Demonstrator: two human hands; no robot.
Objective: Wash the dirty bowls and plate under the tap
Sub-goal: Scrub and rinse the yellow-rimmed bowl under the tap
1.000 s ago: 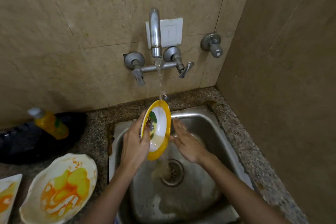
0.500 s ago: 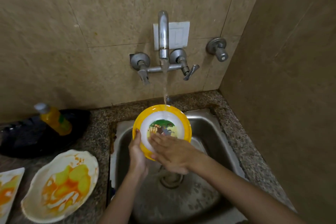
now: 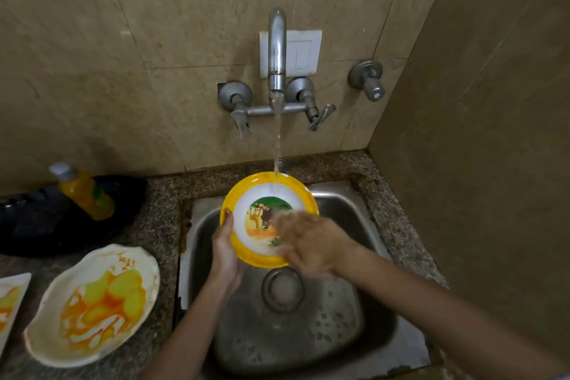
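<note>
Between left hand [image 3: 226, 253] and right hand [image 3: 311, 244], a yellow-rimmed bowl [image 3: 262, 216] caught water from the tap [image 3: 276, 49]; the left gripped its rim, the right lay flat inside.

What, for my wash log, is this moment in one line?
step: rinsing | left hand: holds yellow bowl | right hand: fingers on bowl's inside | tap: running | stained dish: unwashed

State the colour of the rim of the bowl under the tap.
The rim is yellow, clearest in the head view.

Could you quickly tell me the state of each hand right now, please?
Left hand: grips the yellow bowl by its rim.
Right hand: open, blurred, fingers against the bowl's inside.
</note>
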